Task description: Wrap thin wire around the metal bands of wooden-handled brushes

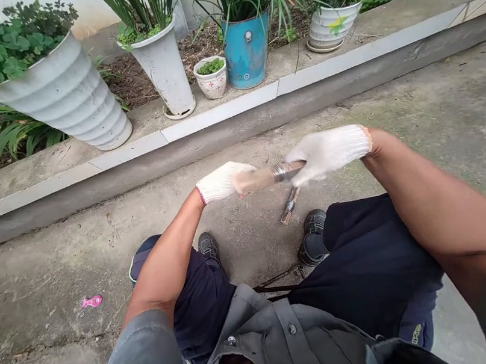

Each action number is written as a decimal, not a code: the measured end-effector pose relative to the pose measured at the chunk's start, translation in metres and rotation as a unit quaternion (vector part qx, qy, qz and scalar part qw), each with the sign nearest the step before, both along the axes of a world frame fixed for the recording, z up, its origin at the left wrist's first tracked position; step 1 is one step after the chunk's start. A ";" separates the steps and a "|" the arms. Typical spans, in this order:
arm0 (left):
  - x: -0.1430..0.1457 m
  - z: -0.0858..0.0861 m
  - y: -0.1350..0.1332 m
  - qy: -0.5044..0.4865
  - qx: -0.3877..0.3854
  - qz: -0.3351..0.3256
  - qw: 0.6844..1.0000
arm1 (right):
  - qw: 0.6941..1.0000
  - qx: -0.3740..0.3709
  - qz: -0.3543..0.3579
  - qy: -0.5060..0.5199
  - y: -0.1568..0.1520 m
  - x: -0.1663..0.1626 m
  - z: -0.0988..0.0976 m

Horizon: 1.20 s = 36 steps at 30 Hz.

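Both my hands wear white knit gloves. My left hand (220, 183) is closed round the wooden handle end of a small tool (265, 177), held level above my knees. My right hand (327, 151) is closed on the tool's other end, past its metal collar; that end is hidden and blurred. Below the hands, a second small tool (290, 206) with a wooden handle lies on the concrete ground (56, 277) between my shoes.
A raised concrete ledge (223, 112) runs across ahead with several plant pots: a big white ribbed pot (65, 93), a tall white pot (165, 66), a small white bowl pot (212, 79), a blue pot (246, 51). A pink object (91, 301) lies at left.
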<state>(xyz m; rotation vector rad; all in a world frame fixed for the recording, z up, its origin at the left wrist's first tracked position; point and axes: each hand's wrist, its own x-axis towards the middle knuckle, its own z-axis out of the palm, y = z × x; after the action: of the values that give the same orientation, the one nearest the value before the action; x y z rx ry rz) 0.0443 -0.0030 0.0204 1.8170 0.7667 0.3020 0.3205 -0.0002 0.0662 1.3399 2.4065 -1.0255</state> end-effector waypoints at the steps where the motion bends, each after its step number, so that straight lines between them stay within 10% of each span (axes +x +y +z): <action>1: 0.002 -0.001 -0.001 -0.017 -0.022 0.002 1.000 | 1.000 0.007 -0.006 0.015 0.001 -0.004 0.000; 12: 0.001 0.002 -0.005 -0.093 -0.054 0.037 0.994 | 0.944 0.303 -0.131 0.016 -0.003 -0.036 0.017; 22: -0.018 0.021 -0.019 -0.064 -0.012 0.004 0.998 | 0.947 0.306 -0.012 -0.100 -0.041 -0.063 0.047; 36: -0.036 0.066 -0.042 -0.093 0.130 0.102 0.982 | 0.884 0.428 -0.185 -0.041 -0.041 -0.067 0.098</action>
<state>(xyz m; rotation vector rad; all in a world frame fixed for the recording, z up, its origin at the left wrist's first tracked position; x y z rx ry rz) 0.0086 -0.0452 0.0868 1.9213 0.8113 0.7267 0.2533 -0.0411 0.1639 2.0981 2.6898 0.1432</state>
